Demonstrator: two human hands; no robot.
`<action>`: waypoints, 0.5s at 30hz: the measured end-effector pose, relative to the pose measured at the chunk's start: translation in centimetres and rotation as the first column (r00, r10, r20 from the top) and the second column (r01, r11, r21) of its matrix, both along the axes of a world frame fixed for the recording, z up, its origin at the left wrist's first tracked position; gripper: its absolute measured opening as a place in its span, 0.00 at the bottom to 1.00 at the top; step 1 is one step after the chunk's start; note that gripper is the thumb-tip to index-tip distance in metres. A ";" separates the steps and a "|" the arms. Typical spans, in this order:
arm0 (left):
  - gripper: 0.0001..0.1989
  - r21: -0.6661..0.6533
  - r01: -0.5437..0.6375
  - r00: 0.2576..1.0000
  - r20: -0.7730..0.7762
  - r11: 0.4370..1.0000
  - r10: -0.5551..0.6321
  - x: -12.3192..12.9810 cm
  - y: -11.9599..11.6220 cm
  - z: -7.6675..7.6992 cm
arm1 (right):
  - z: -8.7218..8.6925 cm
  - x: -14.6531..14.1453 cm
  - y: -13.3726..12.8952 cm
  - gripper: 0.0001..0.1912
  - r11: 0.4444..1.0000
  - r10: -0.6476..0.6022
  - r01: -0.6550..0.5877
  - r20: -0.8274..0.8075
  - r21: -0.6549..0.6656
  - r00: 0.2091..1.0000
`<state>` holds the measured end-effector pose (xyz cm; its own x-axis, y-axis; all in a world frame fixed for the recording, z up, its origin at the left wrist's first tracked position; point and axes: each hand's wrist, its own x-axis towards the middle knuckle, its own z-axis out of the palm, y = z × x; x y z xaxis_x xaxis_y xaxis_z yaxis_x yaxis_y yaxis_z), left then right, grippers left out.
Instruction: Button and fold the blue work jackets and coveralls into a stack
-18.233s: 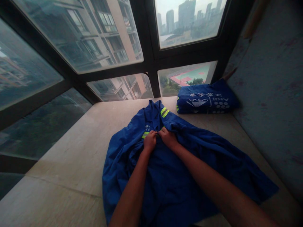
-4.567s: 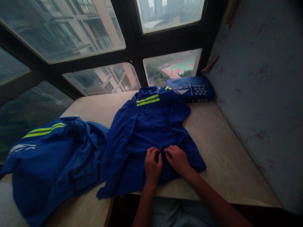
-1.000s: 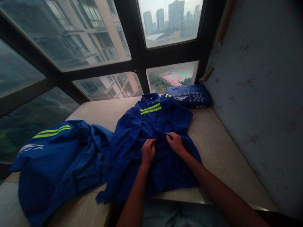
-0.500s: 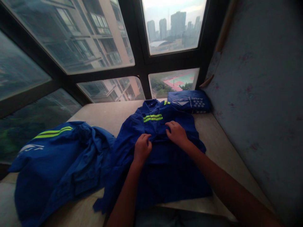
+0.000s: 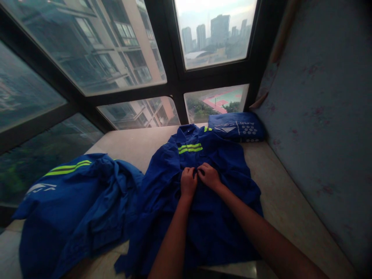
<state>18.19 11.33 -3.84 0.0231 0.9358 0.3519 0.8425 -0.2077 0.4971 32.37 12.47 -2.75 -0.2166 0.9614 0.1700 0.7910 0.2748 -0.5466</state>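
Observation:
A blue jacket with yellow-green reflective stripes lies spread out, its collar toward the window. My left hand and my right hand meet at the middle of its front, just below the chest stripe. The fingers of both hands are pinched together on the jacket's cloth, nearly touching each other. Any small part between the fingertips is too dark and small to make out.
Another blue garment with reflective stripes lies crumpled at the left on the pale ledge. A folded blue packet with white print sits at the back right, near the window frame and the papered wall.
Both hands have come together at the jacket's centre, the right one moving left and nearer, the left one slightly right. Their fingers have closed on the cloth. The view has shifted slightly.

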 end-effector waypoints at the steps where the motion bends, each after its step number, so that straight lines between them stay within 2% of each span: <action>1: 0.12 0.002 -0.009 1.000 -0.003 1.000 0.009 0.0 0.0 0.0 | 0.0 -0.1 0.0 0.12 1.000 0.010 -0.010 -0.002 -0.001 1.000; 5: 0.10 -0.005 -0.005 1.000 -0.010 1.000 0.005 0.0 -0.1 0.1 | -0.2 -0.3 -0.2 0.15 0.999 0.030 -0.030 0.019 -0.017 0.999; 9: 0.12 -0.016 0.045 0.999 -0.013 0.999 -0.046 -0.1 -0.3 0.4 | -0.3 -0.3 -0.2 0.17 0.998 0.048 -0.047 0.039 -0.030 0.998; 15: 0.13 -0.015 0.057 0.998 -0.008 0.998 -0.057 -0.1 -0.4 0.8 | -0.3 0.0 -0.3 0.17 0.997 0.071 -0.070 0.030 -0.033 0.997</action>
